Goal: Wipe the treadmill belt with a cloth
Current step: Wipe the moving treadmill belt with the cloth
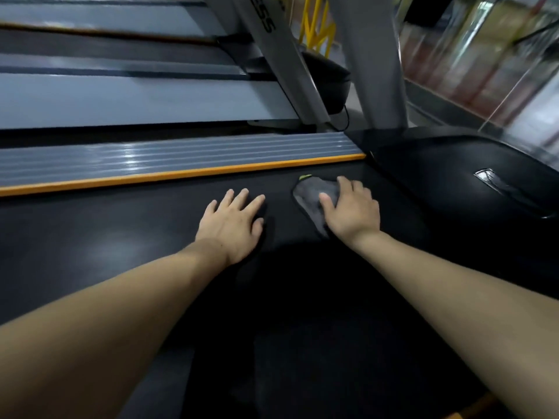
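Note:
The black treadmill belt [106,237] fills the lower part of the view. A grey cloth [311,198] with a small green tag lies on it near the front end. My right hand [352,210] lies flat on the cloth, fingers spread, covering its right part. My left hand [234,222] rests palm down on the bare belt to the left of the cloth, fingers straight and apart.
A ribbed grey side rail [151,160] with an orange strip [181,175] borders the belt's far side. The glossy black motor cover [453,176] is at the right. Grey uprights [287,55] rise behind. Another treadmill [121,98] stands beyond the rail.

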